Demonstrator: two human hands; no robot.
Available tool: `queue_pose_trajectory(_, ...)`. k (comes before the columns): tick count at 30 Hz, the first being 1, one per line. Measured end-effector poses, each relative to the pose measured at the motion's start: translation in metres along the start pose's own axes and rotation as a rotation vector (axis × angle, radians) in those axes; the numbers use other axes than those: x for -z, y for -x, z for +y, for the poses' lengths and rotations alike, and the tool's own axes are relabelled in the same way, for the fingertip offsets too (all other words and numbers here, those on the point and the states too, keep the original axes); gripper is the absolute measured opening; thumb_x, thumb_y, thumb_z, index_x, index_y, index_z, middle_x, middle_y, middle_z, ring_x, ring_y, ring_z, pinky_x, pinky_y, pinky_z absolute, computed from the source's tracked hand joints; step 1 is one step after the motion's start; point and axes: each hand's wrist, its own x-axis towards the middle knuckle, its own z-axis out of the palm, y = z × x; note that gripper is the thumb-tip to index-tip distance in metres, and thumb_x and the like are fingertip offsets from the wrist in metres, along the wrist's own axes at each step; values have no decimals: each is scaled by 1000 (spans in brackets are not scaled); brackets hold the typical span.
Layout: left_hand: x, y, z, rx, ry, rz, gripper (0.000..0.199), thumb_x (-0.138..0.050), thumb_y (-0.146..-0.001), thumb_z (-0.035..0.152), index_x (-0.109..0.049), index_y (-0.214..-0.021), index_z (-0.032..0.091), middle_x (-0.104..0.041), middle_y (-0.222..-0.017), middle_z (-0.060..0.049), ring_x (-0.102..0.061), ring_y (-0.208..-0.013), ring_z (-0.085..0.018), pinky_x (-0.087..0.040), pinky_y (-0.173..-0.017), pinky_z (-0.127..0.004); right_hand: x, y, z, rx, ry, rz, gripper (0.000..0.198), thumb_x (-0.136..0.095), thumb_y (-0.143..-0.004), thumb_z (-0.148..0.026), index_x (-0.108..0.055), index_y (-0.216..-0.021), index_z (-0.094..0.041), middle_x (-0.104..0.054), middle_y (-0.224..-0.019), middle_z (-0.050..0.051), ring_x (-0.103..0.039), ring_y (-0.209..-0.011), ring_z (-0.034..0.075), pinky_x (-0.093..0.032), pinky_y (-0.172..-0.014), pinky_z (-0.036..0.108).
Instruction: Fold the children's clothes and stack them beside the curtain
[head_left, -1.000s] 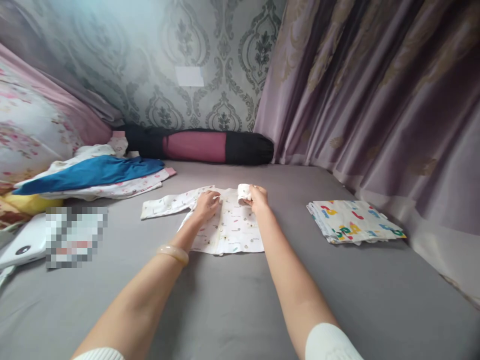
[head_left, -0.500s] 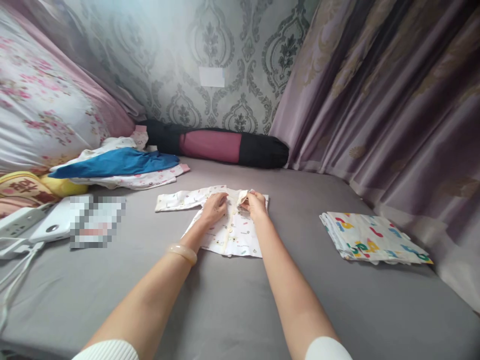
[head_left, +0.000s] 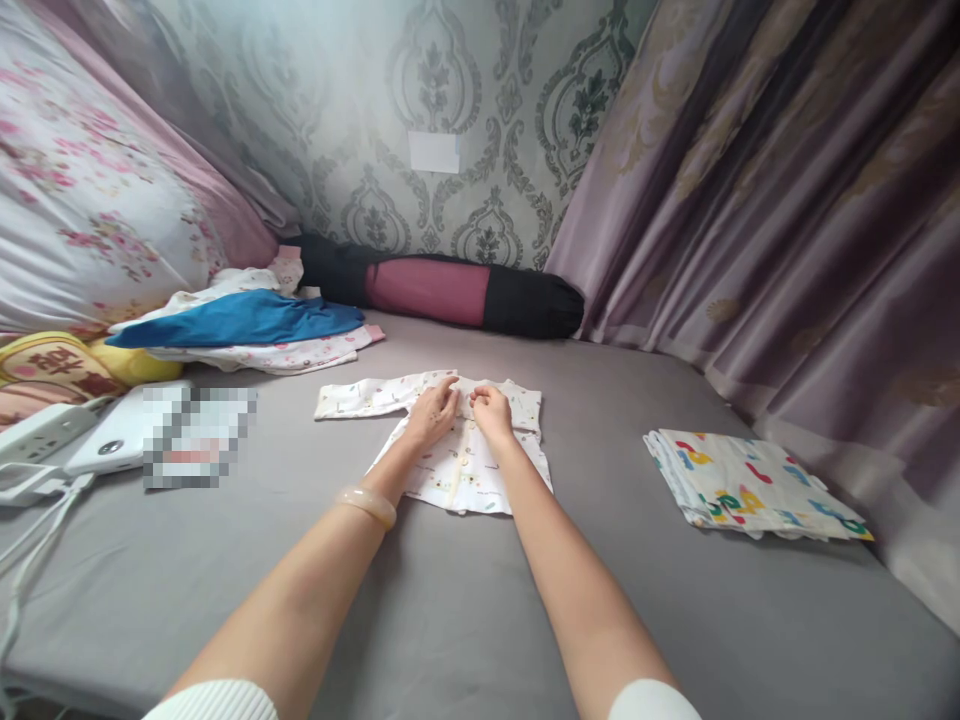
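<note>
A small white printed shirt [head_left: 431, 480] with a buttoned front lies on the grey sheet. Its left-hand sleeve [head_left: 360, 398] stretches out to the side, while the right-hand sleeve [head_left: 525, 408] is folded inward over the chest. My left hand [head_left: 435, 412] rests on the upper part of the shirt, fingers extended and lying flat. Just to its right, my right hand [head_left: 493, 412] has its fingers curled in a pinch at the folded sleeve. Both hands partly cover the collar area and the cuff.
A folded cloth with colourful print [head_left: 757, 485] lies at the right. Heaped clothes with a blue piece [head_left: 247, 322] are at the back left. Nearer are a power strip [head_left: 49, 440] with cables and a white device [head_left: 131, 425]. A black and maroon bolster [head_left: 431, 290] lines the wall.
My right hand has moved slightly left and brought the right-hand sleeve inward, laying it flatter across the chest. The left hand stays on the shirt. The view has shifted slightly.
</note>
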Motion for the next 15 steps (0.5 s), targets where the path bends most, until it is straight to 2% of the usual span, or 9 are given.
queue_pose_trajectory(3, -1, 0, -3, -78, -50, -14, 37, -45, -92, 30, -61, -124, 21, -70, -93, -5, -62, -91, -21, -47, -91, -35, 0, 9, -1, 90, 174, -19, 19, -57, -74, -6, -66, -79, -23, -71, -91, 0, -64, -103, 17, -45, -98, 28)
queue_pose_trajectory(6, -2, 0, -6, -118, -139, -27, 32, -49, -89, 31, -67, -114, 21, -69, -94, -6, -60, -93, -23, -45, -92, -37, 1, 19, -1, 265, 555, -111, 29, -48, -85, -6, -69, -100, -19, -69, -113, 7, -59, -115, 19, -39, -105, 28)
queue_pose_trajectory(8, -2, 1, -7, -131, -176, -42, 31, -49, -89, 33, -70, -108, 21, -68, -96, -8, -58, -94, -25, -45, -92, -39, 3, 24, -1, 343, 776, -162, 36, -40, -91, -8, -65, -117, -16, -65, -125, 10, -56, -121, 19, -37, -107, 29)
queue_pose_trajectory(11, -2, 1, -9, -158, -192, -54, 31, -48, -89, 32, -71, -105, 20, -68, -101, -9, -57, -96, -25, -44, -93, -39, 8, 28, 2, 380, 995, -181, 40, -37, -96, -15, -56, -131, -12, -55, -138, 13, -48, -130, 21, -33, -110, 31)
queue_pose_trajectory(15, -2, 2, -10, -187, -190, -58, 31, -49, -88, 30, -71, -107, 19, -67, -103, -10, -57, -96, -25, -44, -93, -39, 19, 28, 6, 326, 1169, -177, 51, -34, -100, -30, -42, -144, -6, -36, -155, 16, -29, -144, 26, -20, -118, 37)
